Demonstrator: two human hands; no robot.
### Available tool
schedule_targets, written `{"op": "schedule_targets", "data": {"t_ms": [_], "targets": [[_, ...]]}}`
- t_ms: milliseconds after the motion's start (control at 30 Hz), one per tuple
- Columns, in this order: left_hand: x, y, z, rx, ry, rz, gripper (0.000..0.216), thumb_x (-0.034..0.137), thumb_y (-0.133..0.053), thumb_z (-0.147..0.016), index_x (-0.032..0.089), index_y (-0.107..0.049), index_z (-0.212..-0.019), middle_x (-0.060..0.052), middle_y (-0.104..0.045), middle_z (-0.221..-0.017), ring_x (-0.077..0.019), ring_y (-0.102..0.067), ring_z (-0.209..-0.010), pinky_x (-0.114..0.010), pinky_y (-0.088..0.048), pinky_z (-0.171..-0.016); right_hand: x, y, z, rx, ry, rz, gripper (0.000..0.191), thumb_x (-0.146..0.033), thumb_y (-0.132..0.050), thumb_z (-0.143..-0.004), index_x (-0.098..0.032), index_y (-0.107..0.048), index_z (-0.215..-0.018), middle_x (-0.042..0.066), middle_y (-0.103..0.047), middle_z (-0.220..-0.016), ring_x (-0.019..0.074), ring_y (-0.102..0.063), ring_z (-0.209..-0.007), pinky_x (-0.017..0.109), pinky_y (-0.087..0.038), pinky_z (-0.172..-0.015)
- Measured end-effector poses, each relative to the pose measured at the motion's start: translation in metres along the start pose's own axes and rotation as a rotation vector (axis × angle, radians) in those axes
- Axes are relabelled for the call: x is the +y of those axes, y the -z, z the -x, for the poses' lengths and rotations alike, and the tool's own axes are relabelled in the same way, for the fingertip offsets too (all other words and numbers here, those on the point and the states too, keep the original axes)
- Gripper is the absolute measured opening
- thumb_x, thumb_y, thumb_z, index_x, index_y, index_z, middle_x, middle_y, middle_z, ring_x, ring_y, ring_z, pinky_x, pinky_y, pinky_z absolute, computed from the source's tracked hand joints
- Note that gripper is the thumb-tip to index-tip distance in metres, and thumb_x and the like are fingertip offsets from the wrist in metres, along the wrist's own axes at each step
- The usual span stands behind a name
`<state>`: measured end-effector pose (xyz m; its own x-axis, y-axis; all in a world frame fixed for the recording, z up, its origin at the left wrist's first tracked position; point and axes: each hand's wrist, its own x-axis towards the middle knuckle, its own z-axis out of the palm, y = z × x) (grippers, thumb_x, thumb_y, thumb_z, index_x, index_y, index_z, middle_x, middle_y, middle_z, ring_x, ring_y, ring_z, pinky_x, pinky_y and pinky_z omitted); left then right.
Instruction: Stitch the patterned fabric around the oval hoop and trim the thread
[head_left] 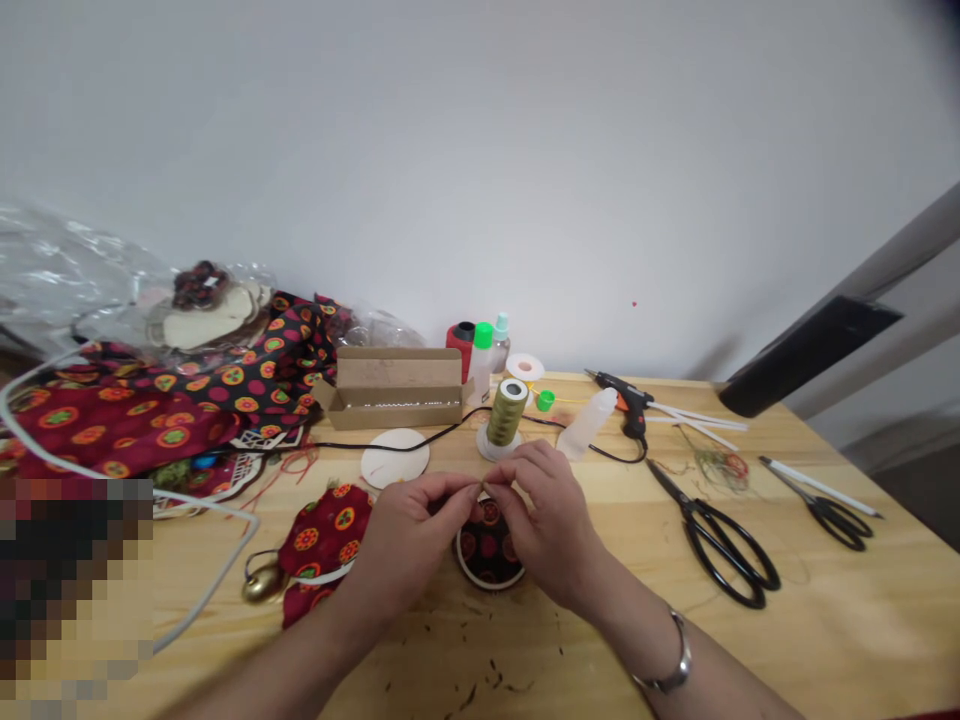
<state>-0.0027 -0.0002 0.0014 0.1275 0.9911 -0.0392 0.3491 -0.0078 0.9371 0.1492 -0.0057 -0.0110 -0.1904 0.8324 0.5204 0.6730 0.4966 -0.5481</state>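
A round piece of dark patterned fabric with a white rim (491, 550) lies on the wooden table between my hands. My left hand (412, 530) has thumb and forefinger pinched together at its upper edge. Opposite it, my right hand (546, 515) pinches at the same spot, the fingertips of both hands meeting. What is between them is too small to make out. Left of my left hand sit red patterned fabric pieces (326, 530) and a brass bell (262, 582). A spool of olive thread (506, 415) stands just beyond my fingers.
Behind are an open cardboard box (397, 390), a white disc (394, 460) and a green-capped bottle (481, 360). At right lie a glue gun (626, 400), large black scissors (712, 540) and smaller scissors (836, 520). Patterned cloth (150, 400) heaps at left.
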Motion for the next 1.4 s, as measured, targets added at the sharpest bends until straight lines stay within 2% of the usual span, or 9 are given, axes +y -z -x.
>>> {"op": "schedule_targets", "data": {"t_ms": [300, 767, 1000, 1200, 1400], "targets": [[-0.0033, 0.0002, 0.0006, -0.002, -0.010, 0.019, 0.014, 0.025, -0.062, -0.073, 0.022, -0.075, -0.075, 0.002, -0.074, -0.067, -0.0148, -0.065, -0.064, -0.019, -0.049, -0.061, 0.0010, -0.0011, 0.0007, 0.003, -0.003, -0.013, 0.013, -0.009, -0.052, -0.082, -0.018, -0.059, -0.076, 0.003, -0.058, -0.073, 0.0187, -0.050, -0.078, 0.033, -0.037, -0.071], [-0.0018, 0.0004, -0.0021, 0.015, 0.044, 0.013, 0.017, 0.028, -0.060, -0.072, 0.021, -0.073, -0.063, 0.002, -0.072, -0.063, -0.0155, -0.064, -0.062, -0.020, -0.048, -0.059, 0.0012, -0.0019, 0.0026, 0.005, -0.019, -0.097, 0.012, -0.010, -0.052, -0.081, -0.019, -0.058, -0.076, 0.003, -0.057, -0.073, 0.0186, -0.051, -0.078, 0.034, -0.039, -0.073], [0.0019, 0.0004, -0.0003, 0.040, 0.078, 0.008, 0.016, 0.029, -0.062, -0.071, 0.020, -0.073, -0.063, 0.002, -0.071, -0.059, -0.0148, -0.063, -0.059, -0.020, -0.048, -0.057, 0.0011, -0.0013, 0.0011, 0.104, -0.092, -0.122, 0.009, -0.012, -0.055, -0.082, -0.019, -0.058, -0.076, 0.003, -0.059, -0.075, 0.0180, -0.052, -0.079, 0.033, -0.040, -0.073], [0.0008, -0.0007, 0.0000, 0.042, 0.039, -0.013, 0.017, 0.027, -0.061, -0.071, 0.021, -0.072, -0.060, 0.002, -0.072, -0.061, -0.0156, -0.063, -0.060, -0.021, -0.048, -0.059, 0.0007, -0.0005, 0.0024, 0.033, -0.018, 0.003, 0.011, -0.012, -0.053, -0.083, -0.019, -0.060, -0.078, 0.003, -0.060, -0.075, 0.0185, -0.051, -0.080, 0.034, -0.038, -0.073], [-0.0022, -0.0018, -0.0001, 0.035, 0.038, -0.007, 0.014, 0.026, -0.061, -0.072, 0.022, -0.074, -0.068, 0.003, -0.073, -0.064, -0.0153, -0.065, -0.062, -0.020, -0.049, -0.059, -0.0007, -0.0006, 0.0018, -0.007, 0.032, 0.055, 0.011, -0.014, -0.052, -0.084, -0.019, -0.060, -0.079, 0.003, -0.061, -0.075, 0.0190, -0.050, -0.080, 0.036, -0.036, -0.073]]}}
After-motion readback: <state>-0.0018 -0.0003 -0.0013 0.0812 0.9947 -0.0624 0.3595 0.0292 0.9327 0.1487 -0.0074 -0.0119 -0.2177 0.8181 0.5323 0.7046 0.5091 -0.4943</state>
